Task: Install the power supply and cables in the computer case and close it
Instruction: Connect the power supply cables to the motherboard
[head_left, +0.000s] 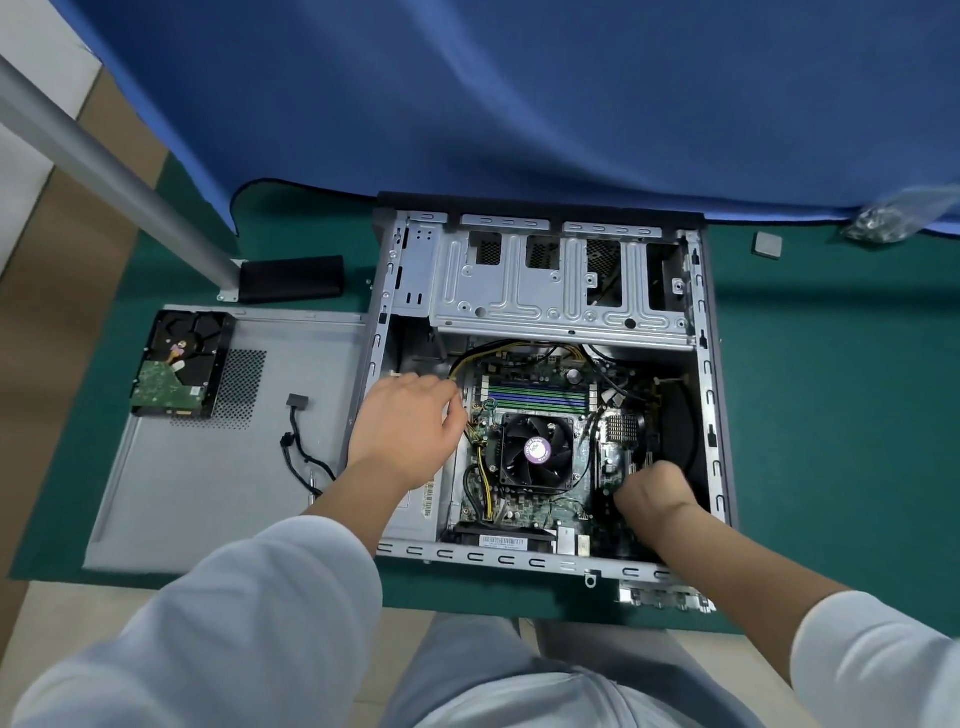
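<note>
The open computer case (706, 374) lies on its side on the green mat, its motherboard and CPU fan (537, 451) showing. The grey power supply (415, 512) sits in the case's left bay, mostly hidden under my left hand (410, 426), which rests on it with fingers bent at the yellow and black cables (485, 480). My right hand (655, 493) reaches down into the lower right of the case, fingers curled and hidden; what they hold I cannot tell. The grey side panel (208, 467) lies flat to the left of the case.
A hard drive (179, 364) rests on the side panel's far corner, and a loose black SATA cable (301, 441) lies nearer the case. A black block (291, 278) and a grey post (104, 161) stand at back left. A screw bag (878, 221) and a small grey square (768, 244) lie back right.
</note>
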